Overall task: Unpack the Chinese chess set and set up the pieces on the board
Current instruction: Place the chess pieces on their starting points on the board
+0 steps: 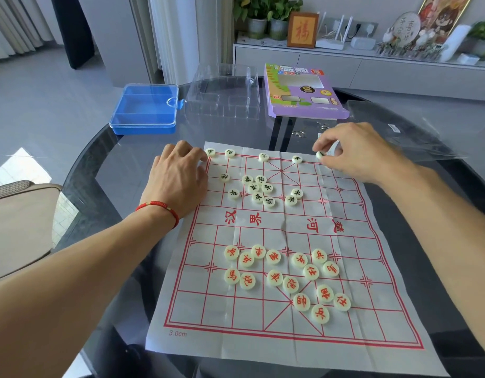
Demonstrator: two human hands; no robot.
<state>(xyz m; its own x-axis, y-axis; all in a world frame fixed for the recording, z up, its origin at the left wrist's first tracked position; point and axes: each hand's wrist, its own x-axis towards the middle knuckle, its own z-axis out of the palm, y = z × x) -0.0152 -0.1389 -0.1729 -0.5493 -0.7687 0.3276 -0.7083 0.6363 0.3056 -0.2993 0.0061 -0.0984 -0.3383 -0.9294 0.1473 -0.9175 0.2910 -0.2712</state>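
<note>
A white cloth chess board (287, 230) with red lines lies spread on the dark glass table. Several black-lettered pieces (259, 190) sit loose on the far half, and a few stand along the far edge row (263, 157). Red-lettered pieces (290, 276) lie scattered on the near half. My right hand (356, 151) pinches a black-lettered piece (320, 154) at the far right of that row. My left hand (178, 173) rests on the board's far left corner, fingers curled beside a placed piece (210, 152).
A blue plastic case (146, 109) with a clear lid, a clear plastic tray (225, 94) and a purple game box (301, 91) stand beyond the board. A clear plastic sleeve (399, 129) lies at the right. A beige chair (20, 222) is left of the table.
</note>
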